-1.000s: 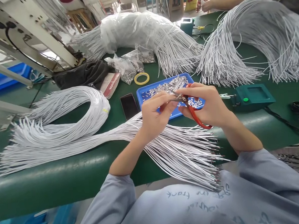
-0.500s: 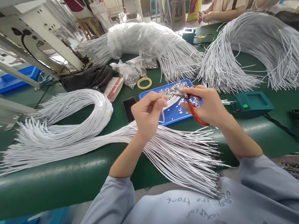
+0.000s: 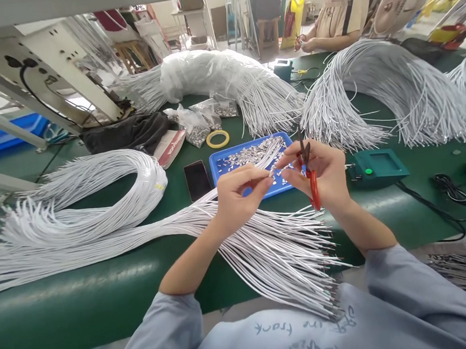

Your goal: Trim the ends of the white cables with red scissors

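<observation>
My left hand (image 3: 238, 195) pinches the end of a white cable (image 3: 271, 174) between thumb and fingertips. Facing it, my right hand (image 3: 324, 172) has red-handled scissors (image 3: 314, 189) hooked in the palm, blades pointing up. The thumb and forefinger of that hand reach close to the cable end; whether they touch it I cannot tell. Behind both hands lies a blue tray (image 3: 216, 167) with small metal pieces (image 3: 251, 154) and some white cables. Under my left wrist a bundle of white cables (image 3: 279, 246) fans out toward my lap, its tips dark.
A coiled cable bundle (image 3: 149, 186) and a phone (image 3: 197, 180) lie left of the tray. Behind are yellow tape (image 3: 218, 139), bags of metal parts (image 3: 191, 126) and a plastic-wrapped bundle (image 3: 209, 71). To the right stand a green device (image 3: 380, 168) and more cables (image 3: 410, 74). A co-worker (image 3: 334, 26) sits opposite.
The scissors have swung from pointing at the cable to upright in my right palm, and that thumb and forefinger have come toward the cable end. The whole view has shifted slightly.
</observation>
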Demonstrator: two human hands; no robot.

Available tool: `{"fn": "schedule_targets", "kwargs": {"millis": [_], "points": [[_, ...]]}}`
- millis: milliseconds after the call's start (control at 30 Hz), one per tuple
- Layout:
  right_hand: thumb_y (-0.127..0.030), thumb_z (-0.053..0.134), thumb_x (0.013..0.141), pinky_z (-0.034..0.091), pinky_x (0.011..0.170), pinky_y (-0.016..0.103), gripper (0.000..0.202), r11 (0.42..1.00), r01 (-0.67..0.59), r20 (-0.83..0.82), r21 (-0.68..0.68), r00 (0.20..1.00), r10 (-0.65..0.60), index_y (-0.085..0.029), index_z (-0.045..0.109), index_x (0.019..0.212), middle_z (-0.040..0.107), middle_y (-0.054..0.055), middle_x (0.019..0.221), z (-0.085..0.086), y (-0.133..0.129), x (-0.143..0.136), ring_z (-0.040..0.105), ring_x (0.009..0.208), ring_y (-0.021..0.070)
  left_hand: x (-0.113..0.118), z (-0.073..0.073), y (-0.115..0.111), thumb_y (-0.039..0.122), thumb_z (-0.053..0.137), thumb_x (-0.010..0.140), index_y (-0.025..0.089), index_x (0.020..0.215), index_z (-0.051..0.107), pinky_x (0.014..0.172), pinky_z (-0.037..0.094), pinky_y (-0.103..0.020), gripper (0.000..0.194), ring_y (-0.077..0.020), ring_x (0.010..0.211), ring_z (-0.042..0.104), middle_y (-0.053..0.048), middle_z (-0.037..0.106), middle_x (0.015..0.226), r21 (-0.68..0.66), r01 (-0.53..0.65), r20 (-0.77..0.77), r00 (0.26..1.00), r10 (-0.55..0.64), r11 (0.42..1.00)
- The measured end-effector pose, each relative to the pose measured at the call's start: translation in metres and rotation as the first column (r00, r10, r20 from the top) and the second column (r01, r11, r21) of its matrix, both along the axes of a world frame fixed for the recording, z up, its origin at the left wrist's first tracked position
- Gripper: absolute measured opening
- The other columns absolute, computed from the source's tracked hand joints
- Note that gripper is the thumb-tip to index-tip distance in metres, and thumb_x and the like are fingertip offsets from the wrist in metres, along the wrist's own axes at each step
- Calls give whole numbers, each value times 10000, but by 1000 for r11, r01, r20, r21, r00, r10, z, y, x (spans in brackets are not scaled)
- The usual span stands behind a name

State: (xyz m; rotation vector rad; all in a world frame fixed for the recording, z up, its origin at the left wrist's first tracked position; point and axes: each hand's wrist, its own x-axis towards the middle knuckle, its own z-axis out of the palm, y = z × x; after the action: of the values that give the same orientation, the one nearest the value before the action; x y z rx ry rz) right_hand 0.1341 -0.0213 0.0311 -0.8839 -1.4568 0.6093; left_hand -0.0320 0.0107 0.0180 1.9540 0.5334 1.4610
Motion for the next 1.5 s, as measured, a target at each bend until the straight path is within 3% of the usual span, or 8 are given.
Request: {"fn": "schedule_targets", "kwargs": {"millis": [333,500,733,900,1100,1267,1400,1500], "points": [[-152,729,681,459,615,254,214,995,26,24,100,999,-29,-197,609,852,665,-21,743,-5,5,-5,575,648,94,2,-1,0,139,702,778,159,728,694,477,422,-186,54,-65,510,519,12,623,589,73,-63,-74,995,68,995],[-256,671,730,505,626,261,152,964,88,89,253,990,-113,-203,607,858,694,0,749,-7,14,-10,602,662,113,2,-8,5,108,718,753,187,769,701,496,438,-204,82,-76,539,547,27,633,623,109,-177,-61,981,184,978],[-266,633,723,526,674,298,138,960,130,131,247,977,-166,-226,592,848,688,-5,772,-12,21,-15,592,692,131,5,-13,9,143,741,724,282,795,709,430,383,-286,159,-117,500,460,31,608,626,105,-227,31,974,225,968],[-259,619,734,535,679,311,147,980,113,106,165,986,-131,-221,584,871,693,2,804,-11,15,-18,606,714,133,6,-13,12,141,751,716,199,738,677,452,396,-210,97,-66,502,483,50,593,602,147,-254,20,967,254,956],[-200,645,766,508,673,272,174,992,103,-46,69,994,-100,-209,571,923,720,18,904,-5,9,-7,656,783,120,8,-14,3,249,717,786,167,695,681,499,425,-188,128,-72,529,535,15,635,603,11,-178,-13,984,178,984],[-236,672,768,525,665,272,183,990,-130,-98,-48,987,125,-220,542,895,743,18,915,2,12,4,664,779,120,12,-10,-3,314,602,884,157,713,660,518,464,-196,239,-95,575,593,-24,680,650,-172,6,-46,999,-14,985],[-381,790,668,527,593,244,353,961,-241,-118,-132,967,226,-212,528,834,707,-7,795,3,12,1,658,689,116,10,-13,-1,312,587,890,168,728,705,463,429,-200,247,-93,521,567,-5,678,623,-143,0,-73,997,-10,990],[-408,891,485,565,687,248,500,945,-288,-191,-155,947,257,-204,557,796,678,-25,790,-1,17,-7,657,717,112,2,-16,3,290,679,805,313,935,766,408,417,-229,157,-131,517,587,64,729,712,-56,3,-44,999,-5,998]]}}
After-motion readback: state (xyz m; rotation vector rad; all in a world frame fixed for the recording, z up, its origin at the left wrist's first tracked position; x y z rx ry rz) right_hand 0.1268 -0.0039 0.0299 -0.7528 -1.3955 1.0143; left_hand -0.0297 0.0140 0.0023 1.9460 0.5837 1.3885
